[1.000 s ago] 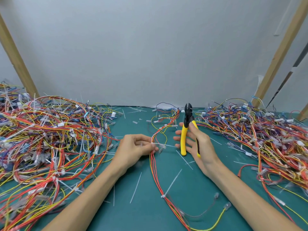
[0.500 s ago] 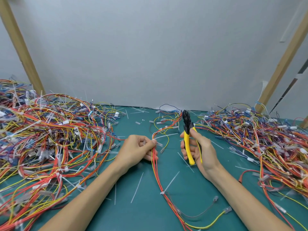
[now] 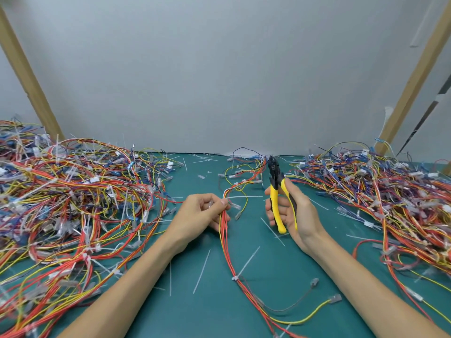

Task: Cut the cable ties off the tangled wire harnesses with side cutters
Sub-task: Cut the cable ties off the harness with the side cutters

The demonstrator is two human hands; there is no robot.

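A red and yellow wire harness (image 3: pixel 225 242) runs down the middle of the green mat. My left hand (image 3: pixel 202 213) pinches this bundle near its top, where a white cable tie (image 3: pixel 244 197) sticks out to the right. A second white tie (image 3: pixel 245 264) wraps the bundle lower down. My right hand (image 3: pixel 290 211) grips the yellow-handled side cutters (image 3: pixel 277 191) upright, black jaws pointing up and apart from the harness.
A big tangle of wires (image 3: pixel 70 206) fills the left of the green mat (image 3: pixel 214 311), another pile (image 3: pixel 380 198) the right. Cut white tie pieces (image 3: pixel 201 272) lie scattered between my arms. Wooden posts (image 3: pixel 26 76) lean against the grey wall.
My right hand has turned the cutters more upright and drawn them slightly away from the bundle. My left hand keeps its pinch on the harness, shifted slightly.
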